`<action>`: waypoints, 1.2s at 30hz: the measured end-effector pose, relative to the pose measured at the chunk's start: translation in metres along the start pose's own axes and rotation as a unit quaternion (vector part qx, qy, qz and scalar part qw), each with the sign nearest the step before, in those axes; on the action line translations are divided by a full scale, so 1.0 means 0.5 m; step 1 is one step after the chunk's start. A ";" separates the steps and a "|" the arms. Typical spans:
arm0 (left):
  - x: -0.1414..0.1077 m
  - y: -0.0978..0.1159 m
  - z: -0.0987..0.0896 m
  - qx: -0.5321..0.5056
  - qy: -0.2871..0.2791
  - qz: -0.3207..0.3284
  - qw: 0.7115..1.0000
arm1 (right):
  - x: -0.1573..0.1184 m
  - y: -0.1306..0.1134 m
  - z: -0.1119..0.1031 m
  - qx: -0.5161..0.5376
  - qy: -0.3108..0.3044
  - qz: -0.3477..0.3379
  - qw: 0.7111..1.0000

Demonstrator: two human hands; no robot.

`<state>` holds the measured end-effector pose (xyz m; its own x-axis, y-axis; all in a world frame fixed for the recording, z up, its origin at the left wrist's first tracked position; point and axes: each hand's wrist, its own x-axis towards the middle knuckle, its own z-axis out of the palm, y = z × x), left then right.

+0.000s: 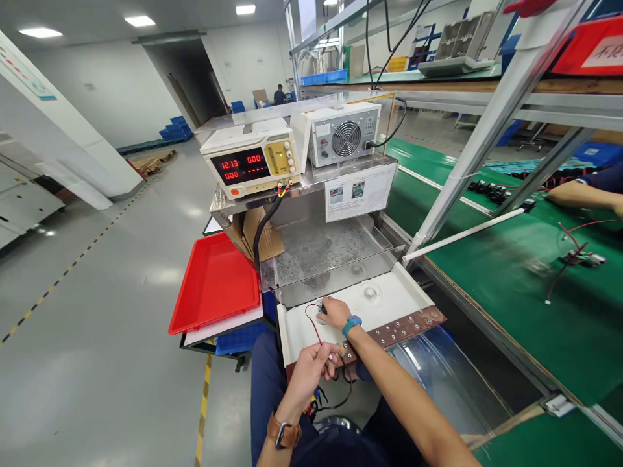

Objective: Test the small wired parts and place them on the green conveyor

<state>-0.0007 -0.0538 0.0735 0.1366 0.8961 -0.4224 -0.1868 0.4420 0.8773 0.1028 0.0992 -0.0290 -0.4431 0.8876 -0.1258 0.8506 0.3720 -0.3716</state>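
Note:
My left hand (314,368), with a brown watch strap at its wrist, pinches the end of a thin red wire (316,332) above the front edge of the white tray. A small pale tip shows at the fingers, perhaps a connector. My right hand (335,312), wearing a blue wristband, is closed on a small dark part (322,309) over the white tray (395,292). The wire loops from this part to my left hand. Fingers hide most of the part. Along the tray's front runs a brown strip (409,324) with rows of metal studs.
Behind the tray stand a power supply (250,159) with red digits and a grey box with a fan (345,137). A red bin (214,282) lies left. On the green bench (549,279) at right are wired parts (581,258) and another person's forearm (584,193).

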 end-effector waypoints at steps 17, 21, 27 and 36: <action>0.075 -0.023 -0.007 0.116 0.089 0.069 0.987 | 0.014 0.001 0.000 0.005 -0.034 0.041 0.999; 0.123 -0.052 -0.010 0.195 0.130 0.138 0.962 | 0.013 0.003 -0.004 0.004 -0.040 0.036 0.999; 0.156 -0.093 -0.016 0.269 0.122 0.136 0.946 | 0.012 0.005 -0.003 0.012 -0.039 0.040 0.998; 0.160 -0.101 -0.022 0.306 0.129 0.120 0.936 | 0.015 0.007 0.005 0.009 -0.028 0.035 0.999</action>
<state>0.0091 -0.0040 -0.0071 -0.0912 0.9816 -0.1679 0.4206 0.1908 0.8870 0.1019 0.1065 -0.0335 -0.3990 0.8942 -0.2030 0.8746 0.3047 -0.3772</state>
